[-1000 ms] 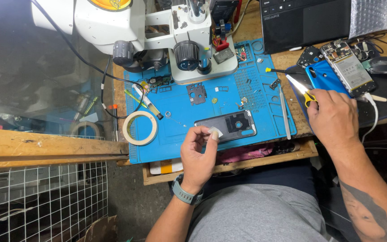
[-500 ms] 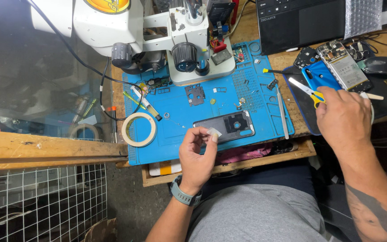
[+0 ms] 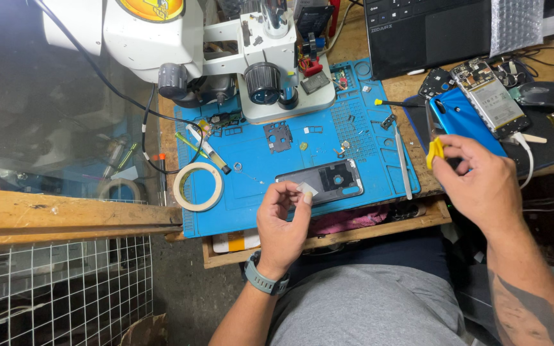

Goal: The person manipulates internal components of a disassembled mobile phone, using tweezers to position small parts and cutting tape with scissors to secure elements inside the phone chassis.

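We look down at our two hands over the blue work mat (image 3: 251,160). Our left hand (image 3: 283,221) is raised just in front of the mat's near edge, and its thumb and forefinger pinch a small pale piece of tape or film (image 3: 307,189). So this hand is closed on the piece, not loose.

The thing that matters is the grey phone back cover (image 3: 322,182). It lies flat on the mat, inner side up, with the camera opening toward its right end. Its long axis runs left to right, a little raised on the right side. The cover lies directly beyond the left fingertips; in the picture the pinched piece overlaps the cover's near left part. We cannot tell if the piece touches the cover or hangs a little above it.

Our right hand (image 3: 476,182) is well apart to the right, past the mat's right edge. It is clenched on a tool with a yellow handle (image 3: 436,150) and rests near a blue phone shell (image 3: 466,118) and an opened phone (image 3: 492,96). The left hand is clearly the nearer one to the cover.

A roll of tape (image 3: 198,186) lies to the left on the mat, and the microscope (image 3: 251,57) stands at the far side.
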